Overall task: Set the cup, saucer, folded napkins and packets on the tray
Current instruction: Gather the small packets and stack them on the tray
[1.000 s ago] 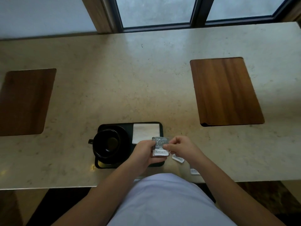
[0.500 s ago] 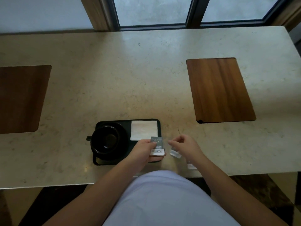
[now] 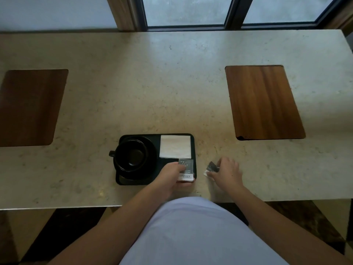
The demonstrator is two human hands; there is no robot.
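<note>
Packets going onto the tray

Left hand (image 3: 170,176) grips a packet (image 3: 185,170) over the tray's (image 3: 192,148) near right corner, beside napkin (image 3: 175,146) and cup (image 3: 131,155); right hand (image 3: 227,172) pinches a second packet (image 3: 211,167) on the counter (image 3: 172,83).

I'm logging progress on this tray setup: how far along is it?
Done: cup on saucer and napkin sit on the tray. In hand: left hand holds a packet over the tray. Left: right hand is picking another packet off the counter.

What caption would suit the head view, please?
Left hand holds a packet over the tray; right hand picks another.
</note>
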